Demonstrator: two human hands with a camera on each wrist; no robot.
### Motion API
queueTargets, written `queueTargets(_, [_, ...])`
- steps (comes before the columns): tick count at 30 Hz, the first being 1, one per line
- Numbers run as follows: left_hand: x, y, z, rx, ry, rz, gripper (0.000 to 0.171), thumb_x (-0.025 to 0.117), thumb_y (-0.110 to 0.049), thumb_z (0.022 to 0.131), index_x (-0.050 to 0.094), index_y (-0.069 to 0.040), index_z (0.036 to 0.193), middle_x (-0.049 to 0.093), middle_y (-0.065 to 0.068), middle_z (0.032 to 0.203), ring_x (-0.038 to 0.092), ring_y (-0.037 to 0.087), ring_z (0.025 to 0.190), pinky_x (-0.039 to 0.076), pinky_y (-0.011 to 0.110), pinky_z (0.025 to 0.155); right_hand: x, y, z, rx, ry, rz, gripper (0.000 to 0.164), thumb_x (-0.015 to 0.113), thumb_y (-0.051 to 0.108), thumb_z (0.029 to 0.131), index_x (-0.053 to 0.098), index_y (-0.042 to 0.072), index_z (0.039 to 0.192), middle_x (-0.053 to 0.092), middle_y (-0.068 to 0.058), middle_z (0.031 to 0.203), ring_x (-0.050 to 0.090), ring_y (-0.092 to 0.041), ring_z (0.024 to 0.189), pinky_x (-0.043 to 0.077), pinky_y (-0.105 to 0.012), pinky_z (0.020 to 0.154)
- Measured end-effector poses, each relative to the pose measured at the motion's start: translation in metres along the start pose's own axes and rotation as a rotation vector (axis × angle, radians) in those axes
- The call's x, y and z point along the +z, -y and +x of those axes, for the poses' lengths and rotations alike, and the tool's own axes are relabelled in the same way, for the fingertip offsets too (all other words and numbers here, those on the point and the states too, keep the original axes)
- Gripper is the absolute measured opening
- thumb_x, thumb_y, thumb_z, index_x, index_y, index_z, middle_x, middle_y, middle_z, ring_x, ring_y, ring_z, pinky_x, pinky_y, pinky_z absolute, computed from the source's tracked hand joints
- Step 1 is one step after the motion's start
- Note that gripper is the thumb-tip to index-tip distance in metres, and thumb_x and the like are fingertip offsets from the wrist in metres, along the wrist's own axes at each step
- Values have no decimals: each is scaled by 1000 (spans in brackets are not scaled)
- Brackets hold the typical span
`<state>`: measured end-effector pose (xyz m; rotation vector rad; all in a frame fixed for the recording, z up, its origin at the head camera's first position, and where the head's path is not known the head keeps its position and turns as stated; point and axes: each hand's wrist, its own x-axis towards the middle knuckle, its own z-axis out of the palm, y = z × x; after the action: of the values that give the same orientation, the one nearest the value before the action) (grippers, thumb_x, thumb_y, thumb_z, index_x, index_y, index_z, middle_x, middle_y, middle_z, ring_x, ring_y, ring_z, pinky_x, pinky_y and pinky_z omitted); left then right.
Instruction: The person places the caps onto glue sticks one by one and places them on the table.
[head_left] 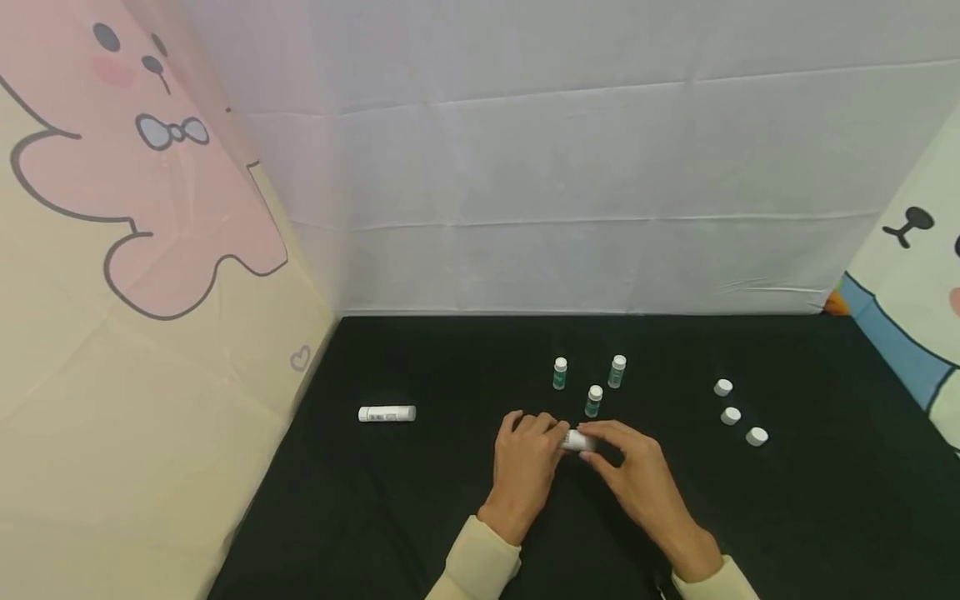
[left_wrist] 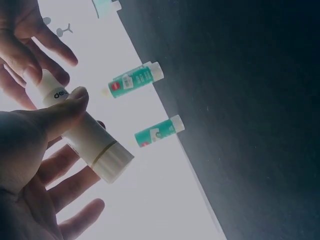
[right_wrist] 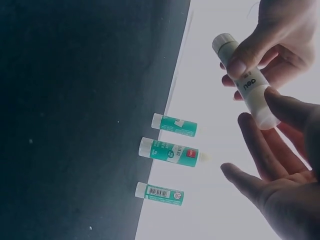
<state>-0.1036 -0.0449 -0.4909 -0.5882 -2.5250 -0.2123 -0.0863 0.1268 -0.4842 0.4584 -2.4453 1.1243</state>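
My left hand (head_left: 525, 467) grips a white glue stick (left_wrist: 85, 132) marked "deli", with the thumb across its barrel and the fingers beneath. The ribbed base sticks out past that hand. At the smooth capped end (right_wrist: 262, 107), my right hand (head_left: 641, 479) pinches between thumb and fingers. Just beyond the hands, three green glue sticks stand upright: one nearer (head_left: 593, 402), one behind left (head_left: 560, 374) and one behind right (head_left: 617, 372). Their caps are off, and pale glue shows at the tip of one (right_wrist: 204, 157) in the right wrist view.
Three loose white caps lie to the right: a far one (head_left: 723, 387), a middle one (head_left: 731, 416) and a near one (head_left: 757, 437). Another white glue stick (head_left: 386, 413) lies on its side at left. A black cloth (head_left: 360, 517) covers the table, with fabric walls (head_left: 525, 167) around it.
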Motion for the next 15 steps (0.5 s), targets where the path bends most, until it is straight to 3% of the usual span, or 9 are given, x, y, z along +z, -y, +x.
queueTargets(2, [1,2,0,-4,-3,4,28,95,-27,78,84,-23,104,77,-9,100,72,10,92,55,40,100,-1,0,0,0,8,0,47,92,-12,69,80,5,111,79,-5,110,76,-25,100,62,-46,87])
queueTargets(5, [1,4,-1,-11,-7,3,29,96,-26,77,84,-24,104,77,-9,99,71,10,92,55,41,100,-3,0,0,-6,3,-9,52,93,-10,69,79,7,115,78,-5,112,76,-23,99,61,-47,87])
queueTargets(8, [0,6,-2,-28,-2,-10,30,96,-26,77,84,-23,104,76,-9,99,71,11,93,55,41,101,-6,-2,0,-21,-20,-17,55,94,-10,67,78,7,117,78,-3,112,76,-21,96,59,-33,89])
queueTargets(12, [-1,10,-3,-54,7,-38,31,96,-26,77,84,-22,105,76,-8,100,72,12,94,55,43,102,-11,-7,0,-42,-54,-23,57,95,-11,65,79,7,117,78,-3,111,76,-22,94,46,-8,94])
queueTargets(15, [-1,14,-4,-66,9,-54,31,95,-25,77,84,-21,105,77,-7,101,72,13,94,55,44,102,-13,-10,0,-49,-67,-27,57,95,-11,65,79,6,116,78,-4,110,76,-24,94,41,-3,95])
